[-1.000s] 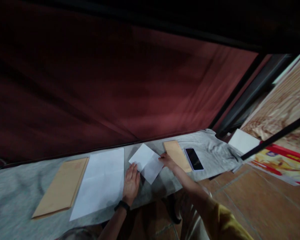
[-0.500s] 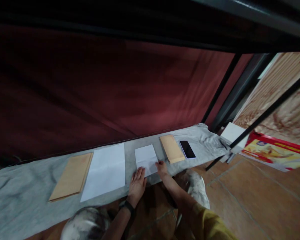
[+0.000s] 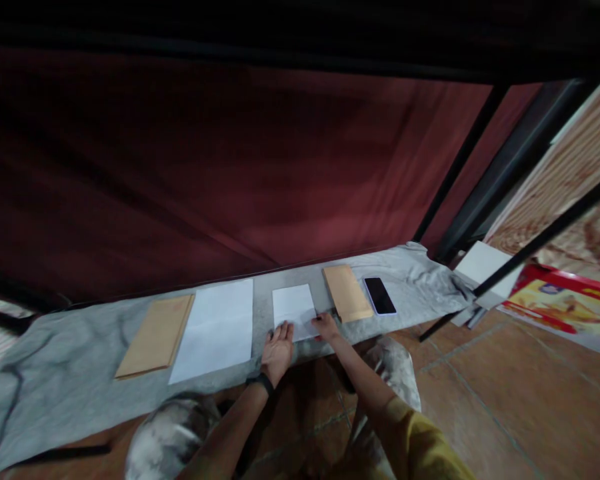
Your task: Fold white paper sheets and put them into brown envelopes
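Observation:
A small white sheet of paper [image 3: 293, 305] with a crosswise crease lies on the grey cloth in front of me. My left hand [image 3: 279, 350] rests at its lower left corner, fingers stretched out and touching the paper. At the paper's right edge is my right hand [image 3: 326, 327], its fingers curled together. Something small and dark shows at those fingers, too blurred to name. Just right of that hand lies a brown envelope [image 3: 349, 293]. Left of my left hand is a larger white sheet [image 3: 217, 333], partly beside a stack of brown envelopes [image 3: 155, 337].
A phone [image 3: 379, 295] lies face up on the right of the cloth-covered bench [image 3: 70, 393]. Black metal bars [image 3: 463, 160] rise at the right. A white box [image 3: 486, 270] and a red-yellow carton [image 3: 565, 303] stand on the tiled floor. A dark red curtain [image 3: 230, 167] hangs behind.
The view has shifted slightly, so the bench sits a little higher. My left hand has rolled somewhat at the paper's corner. The right hand stays at the right edge.

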Demonstrator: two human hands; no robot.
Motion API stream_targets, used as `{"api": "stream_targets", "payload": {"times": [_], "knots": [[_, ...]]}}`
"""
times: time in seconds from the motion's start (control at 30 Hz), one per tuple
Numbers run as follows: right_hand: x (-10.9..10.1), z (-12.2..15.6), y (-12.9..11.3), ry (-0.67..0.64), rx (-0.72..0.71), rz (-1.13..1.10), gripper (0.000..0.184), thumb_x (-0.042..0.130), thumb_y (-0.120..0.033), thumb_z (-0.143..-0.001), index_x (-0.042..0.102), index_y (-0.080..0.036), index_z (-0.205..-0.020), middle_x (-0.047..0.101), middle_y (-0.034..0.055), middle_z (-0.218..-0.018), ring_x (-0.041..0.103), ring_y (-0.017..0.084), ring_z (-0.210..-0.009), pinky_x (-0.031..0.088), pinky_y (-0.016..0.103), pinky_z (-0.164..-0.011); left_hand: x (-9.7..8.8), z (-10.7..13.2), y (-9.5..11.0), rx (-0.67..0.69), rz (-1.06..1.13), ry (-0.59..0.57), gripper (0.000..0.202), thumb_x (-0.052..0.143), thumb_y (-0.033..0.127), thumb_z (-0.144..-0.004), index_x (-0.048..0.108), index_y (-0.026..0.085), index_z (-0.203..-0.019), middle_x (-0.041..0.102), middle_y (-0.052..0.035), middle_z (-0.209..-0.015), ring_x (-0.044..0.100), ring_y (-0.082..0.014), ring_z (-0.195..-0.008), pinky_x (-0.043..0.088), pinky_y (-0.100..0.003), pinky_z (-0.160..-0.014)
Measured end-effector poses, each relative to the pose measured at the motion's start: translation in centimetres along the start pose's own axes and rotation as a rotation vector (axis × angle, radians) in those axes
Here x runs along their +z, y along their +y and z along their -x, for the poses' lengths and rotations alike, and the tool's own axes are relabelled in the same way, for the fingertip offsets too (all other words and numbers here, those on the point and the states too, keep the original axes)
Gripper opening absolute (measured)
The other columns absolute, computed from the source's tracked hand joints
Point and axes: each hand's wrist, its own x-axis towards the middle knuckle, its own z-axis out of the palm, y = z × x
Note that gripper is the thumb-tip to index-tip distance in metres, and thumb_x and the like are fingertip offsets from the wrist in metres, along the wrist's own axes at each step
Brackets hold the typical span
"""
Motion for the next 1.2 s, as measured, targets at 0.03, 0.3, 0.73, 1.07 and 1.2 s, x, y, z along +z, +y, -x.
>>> {"api": "stream_targets", "payload": {"times": [0.03,0.3,0.73,1.07,1.2], "knots": [[-0.3,0.2,0.1,0.018,-0.003,0.04,0.022,0.054,-0.019,-0.091,0.071,-0.017,-0.104,0.074,0.01,-0.08,0.074,0.025,-0.079,0.059,0.035,-0.071,0.2,0.0,-0.1,0.002,-0.003,-0.006,0.062,0.035,0.01,-0.091,0.044,0.023,-0.15,0.05,-0.0123,-0.153,0.05,-0.028,-0.137,0.044,-0.051,-0.107],[1.5,-1.1,-2.3,-0.066,-0.579,0.284,0.032,0.05,-0.027,-0.101,0.065,-0.027,-0.129,0.064,0.0035,-0.138,0.054,0.017,-0.133,0.04,0.033,-0.115,2.0,0.3,-0.3,0.031,-0.048,0.036,0.062,0.032,0.0,-0.088,0.05,0.012,-0.145,0.05,-0.0154,-0.152,0.045,-0.0266,-0.142,0.036,-0.048,-0.117],[5.9,-10.3,-2.3,-0.175,-0.872,0.536,0.044,0.043,-0.04,-0.106,0.047,-0.032,-0.149,0.041,-0.0011,-0.158,0.042,0.019,-0.144,0.028,0.042,-0.122,6.5,0.4,-1.7,0.113,-0.12,0.166,0.072,0.032,-0.003,-0.084,0.038,0.017,-0.153,0.048,-0.0138,-0.154,0.043,-0.0241,-0.144,0.043,-0.045,-0.115],[3.1,-13.9,-2.1,-0.03,-0.641,0.585,0.049,0.04,-0.035,-0.106,0.045,-0.019,-0.151,0.039,0.0103,-0.159,0.036,0.024,-0.148,0.029,0.047,-0.122,5.9,0.5,-2.1,0.147,-0.145,0.094,0.075,0.035,-0.004,-0.082,0.038,0.017,-0.154,0.042,-0.014,-0.157,0.037,-0.0264,-0.147,0.041,-0.044,-0.116],[3.0,-8.3,-0.3,-0.027,-0.776,0.505,0.05,0.04,-0.038,-0.106,0.04,-0.025,-0.154,0.031,0.0057,-0.163,0.032,0.024,-0.15,0.029,0.047,-0.122,4.8,0.3,-1.3,0.1,-0.14,0.081,0.071,0.033,-0.006,-0.082,0.046,0.013,-0.149,0.047,-0.0154,-0.154,0.041,-0.0255,-0.145,0.041,-0.042,-0.116]]}}
